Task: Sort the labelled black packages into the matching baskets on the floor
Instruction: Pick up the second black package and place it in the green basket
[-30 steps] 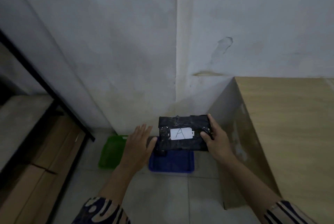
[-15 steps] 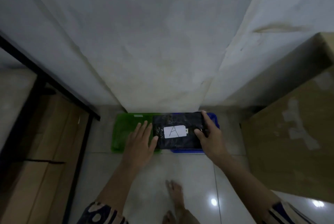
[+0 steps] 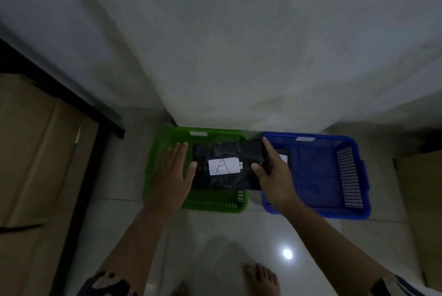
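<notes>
A black package [image 3: 227, 166] with a white label marked "A" hangs flat over the green basket [image 3: 167, 139] on the floor. My right hand [image 3: 272, 171] grips its right end, thumb on top. My left hand [image 3: 175, 171] lies flat against its left end, fingers spread, thumb touching the wrap. The blue basket [image 3: 334, 142] stands right beside the green one; another black package with a white label [image 3: 284, 154] lies in it, mostly hidden behind my right hand. Each basket carries a small white tag on its far rim, unreadable.
Both baskets sit against a pale wall [image 3: 227, 44]. Cardboard boxes [image 3: 35, 152] and a black frame [image 3: 71, 94] line the left side. A brown box or table side [image 3: 421, 200] stands at the right. My bare feet [image 3: 260, 279] are on the glossy tiled floor.
My view has tilted down and the package has moved left and lower, from above the blue basket to over the green one. Both hands kept their places on it.
</notes>
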Demonstrator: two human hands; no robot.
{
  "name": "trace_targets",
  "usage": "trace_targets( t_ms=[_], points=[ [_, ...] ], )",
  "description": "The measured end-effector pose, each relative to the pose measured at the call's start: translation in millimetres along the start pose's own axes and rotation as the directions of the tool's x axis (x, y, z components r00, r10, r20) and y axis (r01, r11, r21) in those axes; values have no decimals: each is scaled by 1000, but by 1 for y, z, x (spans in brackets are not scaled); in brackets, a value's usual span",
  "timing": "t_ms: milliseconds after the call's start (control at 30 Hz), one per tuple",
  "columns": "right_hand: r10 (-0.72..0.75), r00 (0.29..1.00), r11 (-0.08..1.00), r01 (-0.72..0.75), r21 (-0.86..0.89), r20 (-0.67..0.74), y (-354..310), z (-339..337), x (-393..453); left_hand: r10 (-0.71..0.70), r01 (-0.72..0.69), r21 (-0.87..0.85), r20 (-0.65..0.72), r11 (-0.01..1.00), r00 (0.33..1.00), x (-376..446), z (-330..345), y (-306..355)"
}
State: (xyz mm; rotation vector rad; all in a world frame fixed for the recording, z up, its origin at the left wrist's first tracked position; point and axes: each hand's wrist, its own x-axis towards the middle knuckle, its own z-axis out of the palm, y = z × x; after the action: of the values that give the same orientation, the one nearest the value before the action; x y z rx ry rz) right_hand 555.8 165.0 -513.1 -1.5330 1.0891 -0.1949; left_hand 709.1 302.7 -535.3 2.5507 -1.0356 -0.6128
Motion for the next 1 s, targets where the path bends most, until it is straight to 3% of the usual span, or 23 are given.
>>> trace_targets(
  t_ms=[267,500,667,867,1000],
  points=[
    [-105,994,994,105,-16,-13,108,109,109,24,-19,149,-34,989,999,85,90,-119],
    [-191,979,979,194,54,-66,157,172,166,172,-130,258,-146,957,974,111,133,-188],
    [-194,980,979,196,52,-38,166,198,176,129,-82,267,-162,960,978,111,135,-207],
    [-107,989,990,116,84,-100,165,227,182,143,-111,227,-134,968,981,117,140,-214],
    [-135,978,991,134,-15,-160,170,237,187,131,-94,253,-134,963,982,119,141,-214]
  ],
)
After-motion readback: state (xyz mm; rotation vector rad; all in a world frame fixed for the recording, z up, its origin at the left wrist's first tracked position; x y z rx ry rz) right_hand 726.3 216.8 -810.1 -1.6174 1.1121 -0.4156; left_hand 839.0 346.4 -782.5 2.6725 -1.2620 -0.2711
